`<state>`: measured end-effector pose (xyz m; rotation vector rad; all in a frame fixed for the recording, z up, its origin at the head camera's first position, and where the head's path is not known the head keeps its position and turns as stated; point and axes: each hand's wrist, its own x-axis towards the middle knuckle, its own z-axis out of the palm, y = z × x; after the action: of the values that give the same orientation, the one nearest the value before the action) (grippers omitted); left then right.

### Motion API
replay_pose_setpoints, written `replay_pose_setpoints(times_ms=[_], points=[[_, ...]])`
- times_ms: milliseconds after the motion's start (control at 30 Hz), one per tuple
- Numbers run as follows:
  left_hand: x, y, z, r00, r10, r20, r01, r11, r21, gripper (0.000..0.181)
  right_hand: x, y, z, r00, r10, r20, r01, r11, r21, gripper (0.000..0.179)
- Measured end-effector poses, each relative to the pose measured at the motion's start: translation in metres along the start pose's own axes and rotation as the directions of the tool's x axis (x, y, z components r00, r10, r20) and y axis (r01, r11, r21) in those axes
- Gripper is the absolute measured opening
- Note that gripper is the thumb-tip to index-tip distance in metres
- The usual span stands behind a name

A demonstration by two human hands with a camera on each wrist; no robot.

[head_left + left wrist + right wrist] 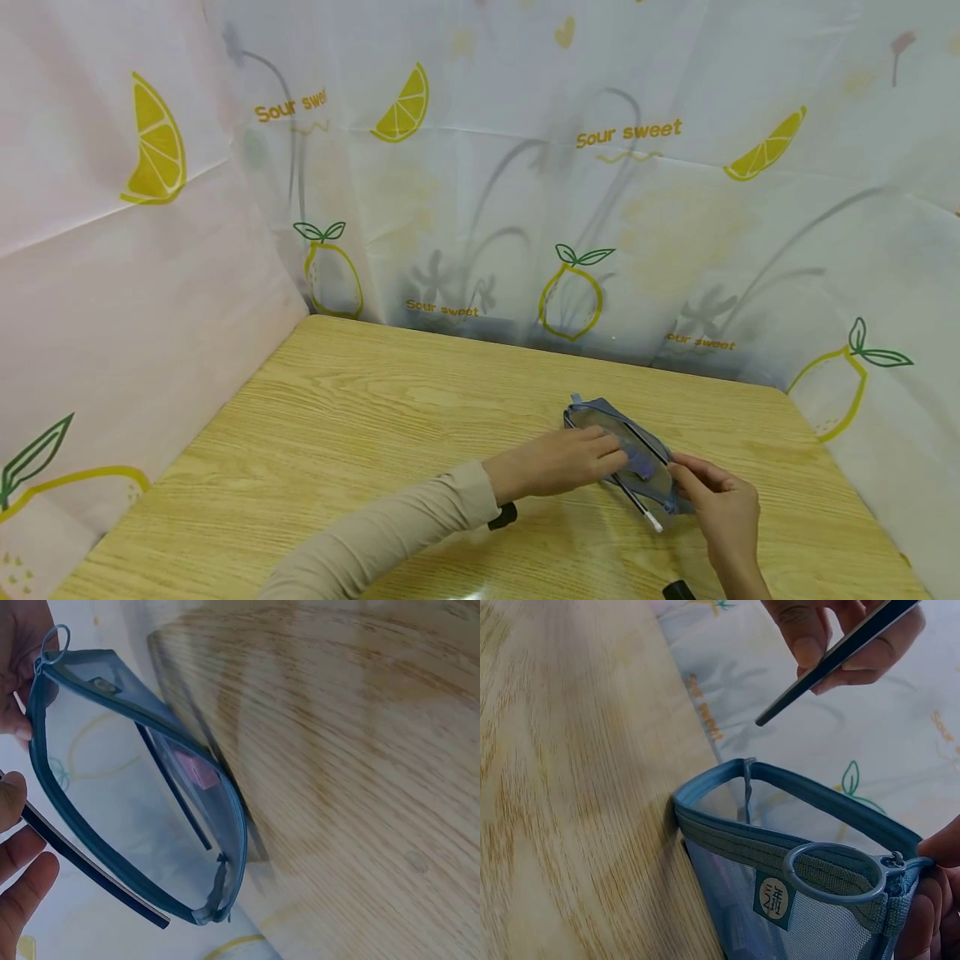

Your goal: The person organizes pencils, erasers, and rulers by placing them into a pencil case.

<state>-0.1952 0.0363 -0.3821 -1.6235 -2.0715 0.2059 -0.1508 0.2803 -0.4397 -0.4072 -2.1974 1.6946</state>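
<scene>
A blue mesh zipper pouch (603,408) lies on its side edge on the table, its mouth spread wide. At its near right end, my right hand (720,500) pinches the corner by the zipper's ring pull (836,874). My left hand (566,461) holds a dark pencil (97,870) with a white end, just above and beside the pouch's mouth. Inside the pouch are another dark stick (176,787), likely a pencil, and a small pink-purple block (197,769). A round label (774,898) with characters is on the pouch's side.
The light wooden table (360,417) extends to the left and behind the pouch. White cloth walls (480,167) printed with lemons enclose its back and sides. A black piece (502,515) shows under the left wrist, another (678,590) by the right wrist.
</scene>
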Motion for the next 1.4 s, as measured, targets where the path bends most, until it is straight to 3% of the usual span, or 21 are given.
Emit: replay_pose_setpoints(times_ms=[167,367,767,1233,1400], points=[[0.005,0.003,0.003,1.0,0.008,-0.018,-0.008,1.0,0.029,0.013,-0.014,-0.024,0.002,1.0,-0.009,-0.003,0.009,1.0,-0.014,0.029],[0.009,0.002,0.011,1.0,0.003,-0.015,-0.002,1.0,0.016,0.011,-0.019,-0.031,0.003,0.999,-0.053,-0.006,0.053,0.999,-0.003,0.022],[0.017,-0.003,0.026,1.0,-0.022,0.013,0.022,0.999,0.028,0.015,-0.02,-0.038,0.003,0.999,0.032,0.017,-0.032,0.999,0.011,0.025],[0.027,-0.004,0.036,0.994,-0.086,0.067,0.083,0.995,0.048,0.02,-0.017,-0.036,0.004,0.999,0.021,0.032,-0.021,1.0,-0.004,0.021],[0.03,-0.006,0.043,0.991,-0.108,0.076,0.104,0.993,0.051,0.021,-0.013,-0.026,0.003,0.999,-0.022,0.038,0.022,1.0,-0.003,0.024]])
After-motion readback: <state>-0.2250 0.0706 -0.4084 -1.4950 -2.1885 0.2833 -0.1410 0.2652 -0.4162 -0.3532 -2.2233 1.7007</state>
